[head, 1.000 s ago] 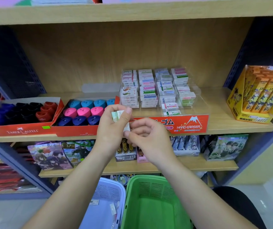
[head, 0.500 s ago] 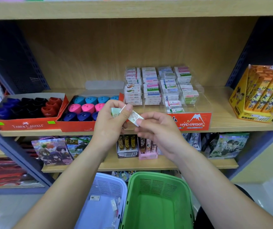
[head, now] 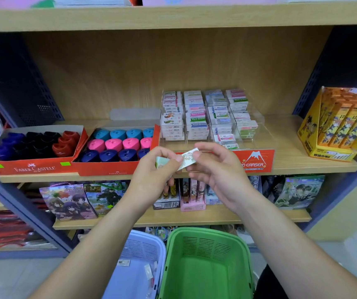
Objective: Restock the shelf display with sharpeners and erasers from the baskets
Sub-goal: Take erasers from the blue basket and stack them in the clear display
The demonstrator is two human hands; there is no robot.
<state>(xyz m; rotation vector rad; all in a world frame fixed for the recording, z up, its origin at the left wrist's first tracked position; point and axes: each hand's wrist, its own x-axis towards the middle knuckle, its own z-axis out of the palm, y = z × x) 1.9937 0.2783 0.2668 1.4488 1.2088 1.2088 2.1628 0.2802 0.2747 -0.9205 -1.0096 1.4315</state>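
Between fingertips (head: 197, 155), eraser (head: 187, 160) aslant, up-right.

A light-wood shelving unit (head: 151, 67) fills the view, its grained back panel evenly lit at 12 o'clock. A top board (head: 173, 18) runs along the upper edge, a middle board (head: 285, 145) spans from 9 to 3 o'clock, and a lower board (head: 173, 219) sits beneath it. A dark blue perforated left side panel (head: 22, 83) stands at 10 o'clock, a matching right side panel (head: 345, 67) at 2 o'clock. Pale glossy floor tiles (head: 11, 277) show at 7 o'clock and a cream-yellow wall (head: 350, 208) at 4 o'clock
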